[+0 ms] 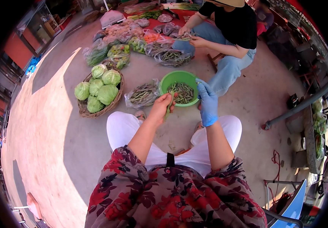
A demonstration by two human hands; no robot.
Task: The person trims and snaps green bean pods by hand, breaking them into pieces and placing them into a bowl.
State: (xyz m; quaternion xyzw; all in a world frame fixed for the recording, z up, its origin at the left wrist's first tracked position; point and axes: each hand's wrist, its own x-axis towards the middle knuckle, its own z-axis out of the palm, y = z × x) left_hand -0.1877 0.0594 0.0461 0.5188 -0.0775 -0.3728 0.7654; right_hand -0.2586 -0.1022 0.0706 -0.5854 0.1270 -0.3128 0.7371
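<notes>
My bare left hand (160, 108) is closed around a green bean pod (171, 99), which sticks out above and below the fingers. My right hand (208, 104), in a blue glove, has its thumb and forefinger pinched together; a tiny bit at the tips is too small to name. Just beyond both hands stands a green plastic basin (170, 77) with many bean pieces (183, 91) in its bottom. To the basin's left lies a clear plastic bag of long beans (142, 95).
A wicker basket (120, 89) of cabbages (108, 94) stands at left. Bagged beans (173, 57) and other bagged vegetables (118, 53) cover the ground ahead. Opposite sits a person (232, 30) handling beans. A grey pole (301, 104) slants at right; a blue panel (295, 205) stands close by.
</notes>
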